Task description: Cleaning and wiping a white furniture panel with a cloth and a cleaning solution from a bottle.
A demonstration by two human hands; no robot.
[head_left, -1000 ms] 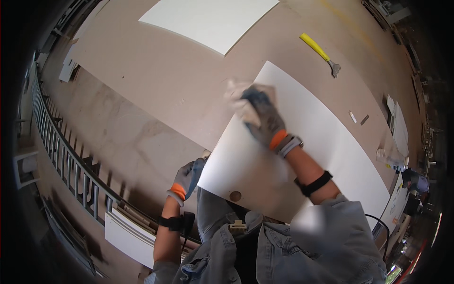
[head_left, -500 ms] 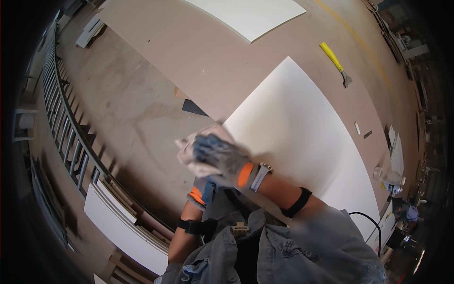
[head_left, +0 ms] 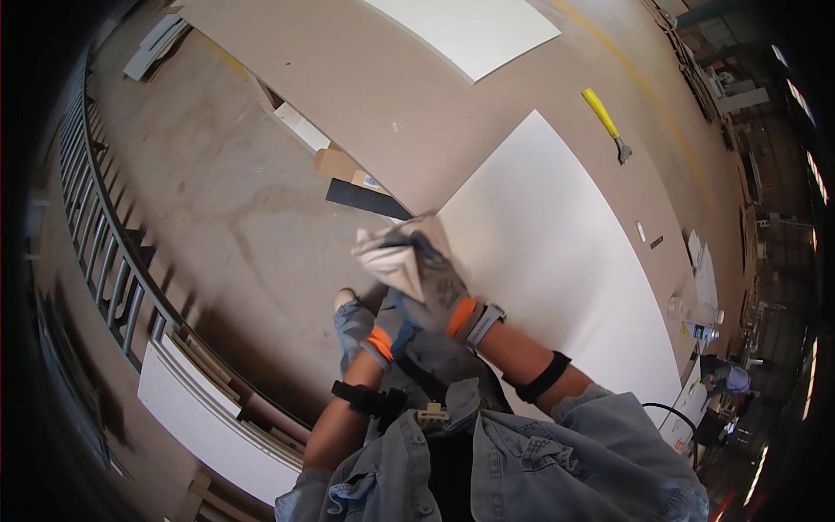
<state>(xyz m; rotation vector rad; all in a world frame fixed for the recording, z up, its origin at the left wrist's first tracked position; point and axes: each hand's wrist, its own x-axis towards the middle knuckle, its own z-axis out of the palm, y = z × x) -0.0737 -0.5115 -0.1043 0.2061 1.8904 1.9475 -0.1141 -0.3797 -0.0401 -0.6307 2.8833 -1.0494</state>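
Observation:
My right hand (head_left: 435,287), in a grey glove with dark fingers and an orange cuff, is closed on a crumpled beige cloth (head_left: 391,261). The cloth hangs at the near left edge of a white panel (head_left: 557,252). Close beneath the right hand is my left hand (head_left: 400,335), also gloved with an orange cuff; its fingers are hidden behind the right hand and the cloth. Both hands are slightly blurred by motion.
The panel lies on a brown board table (head_left: 365,96), with another white panel (head_left: 474,35) at the far side. A yellow-handled tool (head_left: 602,113) and plastic bottles (head_left: 696,322) lie to the right. A roller conveyor (head_left: 113,217) and stacked boards (head_left: 209,418) stand left.
My right hand has moved slightly right with the cloth, which is now folded differently. My view has shifted, showing more cardboard under the table edge and my shoe.

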